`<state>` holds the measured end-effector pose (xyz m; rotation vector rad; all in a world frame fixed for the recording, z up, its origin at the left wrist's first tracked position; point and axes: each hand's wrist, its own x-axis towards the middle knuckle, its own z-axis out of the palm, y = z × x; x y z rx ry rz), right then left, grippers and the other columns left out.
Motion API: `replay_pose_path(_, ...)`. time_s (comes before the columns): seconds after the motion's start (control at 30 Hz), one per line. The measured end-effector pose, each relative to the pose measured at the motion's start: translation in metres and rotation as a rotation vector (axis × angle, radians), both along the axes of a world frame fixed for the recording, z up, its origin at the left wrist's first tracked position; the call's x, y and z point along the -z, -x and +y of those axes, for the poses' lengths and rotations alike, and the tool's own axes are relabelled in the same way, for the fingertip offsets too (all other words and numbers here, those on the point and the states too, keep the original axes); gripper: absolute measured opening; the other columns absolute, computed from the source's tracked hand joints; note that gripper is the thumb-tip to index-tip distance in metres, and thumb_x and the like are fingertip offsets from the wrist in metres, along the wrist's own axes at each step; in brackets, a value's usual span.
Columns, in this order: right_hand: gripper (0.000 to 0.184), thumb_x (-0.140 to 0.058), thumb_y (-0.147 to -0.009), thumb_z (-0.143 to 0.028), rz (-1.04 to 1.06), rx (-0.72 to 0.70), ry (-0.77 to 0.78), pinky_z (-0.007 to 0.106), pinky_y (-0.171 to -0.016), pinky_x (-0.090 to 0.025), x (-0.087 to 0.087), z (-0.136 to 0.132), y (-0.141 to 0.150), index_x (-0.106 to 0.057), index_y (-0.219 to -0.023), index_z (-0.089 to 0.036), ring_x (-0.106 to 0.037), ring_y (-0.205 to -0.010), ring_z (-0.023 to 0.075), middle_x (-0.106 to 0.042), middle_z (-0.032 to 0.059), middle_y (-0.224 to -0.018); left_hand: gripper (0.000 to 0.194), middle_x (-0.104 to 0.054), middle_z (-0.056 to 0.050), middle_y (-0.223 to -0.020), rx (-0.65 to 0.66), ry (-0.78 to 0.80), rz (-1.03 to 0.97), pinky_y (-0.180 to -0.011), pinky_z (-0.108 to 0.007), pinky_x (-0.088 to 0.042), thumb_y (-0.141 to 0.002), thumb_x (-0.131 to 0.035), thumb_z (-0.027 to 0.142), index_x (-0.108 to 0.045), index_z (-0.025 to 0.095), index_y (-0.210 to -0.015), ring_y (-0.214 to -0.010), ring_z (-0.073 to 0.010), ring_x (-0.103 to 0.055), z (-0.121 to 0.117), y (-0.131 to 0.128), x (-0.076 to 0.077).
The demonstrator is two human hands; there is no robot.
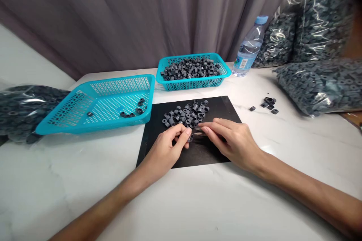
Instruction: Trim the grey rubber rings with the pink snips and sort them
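My left hand [172, 143] pinches a small dark grey ring-shaped piece [190, 138] between thumb and fingers, just above the black mat [161, 158]. Close to its right, my right hand [232, 137] has thumb and forefinger nearly together, pointing at the pile's near edge; whatever sits at those fingertips is too small to make out. A pile of short grey hollow cylinders [185, 113] lies on the mat directly beyond both hands.
Left stands a blue basket [113, 126] with several grey cylinders; behind the mat, another blue basket [192, 84] is heaped with them. A water bottle [249, 49], loose pieces [268, 102] and a filled plastic bag [322, 83] are on the right. Another bag [25, 109] lies left.
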<state>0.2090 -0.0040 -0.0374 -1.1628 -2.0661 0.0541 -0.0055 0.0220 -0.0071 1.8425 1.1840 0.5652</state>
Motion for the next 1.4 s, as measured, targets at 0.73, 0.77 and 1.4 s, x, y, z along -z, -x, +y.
replay_pose_path(0.73,0.028,-0.047,-0.107,-0.026,-0.058,0.046,-0.079,0.025,-0.058,-0.043,-0.002,-0.002,0.002,-0.072,-0.107,-0.014,-0.065,-0.068,0.0119,-0.067,0.0015,-0.078,0.038,-0.059,0.003,-0.070,-0.017,-0.035,0.009,-0.070,-0.028,-0.039,-0.102,-0.047,0.042,-0.052,0.020,-0.071,-0.072,-0.0154,-0.055,0.002,-0.003,0.001)
replay_pose_path(0.77,0.028,-0.046,-0.107,-0.026,-0.051,0.041,-0.075,0.025,-0.058,-0.044,-0.002,-0.002,0.002,-0.072,-0.107,-0.014,-0.066,-0.068,0.0121,-0.067,0.0017,-0.078,0.039,-0.059,0.003,-0.070,-0.017,-0.036,0.007,-0.070,-0.028,-0.039,-0.103,-0.047,0.042,-0.052,0.020,-0.071,-0.072,-0.0154,-0.055,0.002,-0.003,0.001)
replay_pose_path(1.4,0.022,-0.051,-0.105,-0.029,-0.123,0.080,0.054,0.028,-0.063,-0.048,0.003,-0.002,0.000,-0.070,-0.099,-0.020,-0.063,-0.081,0.0172,-0.069,0.0052,-0.094,0.039,-0.064,-0.001,-0.086,0.071,0.088,-0.075,-0.089,-0.030,-0.041,-0.105,-0.041,0.038,-0.066,0.020,-0.082,-0.090,-0.0192,-0.059,0.003,-0.001,-0.008)
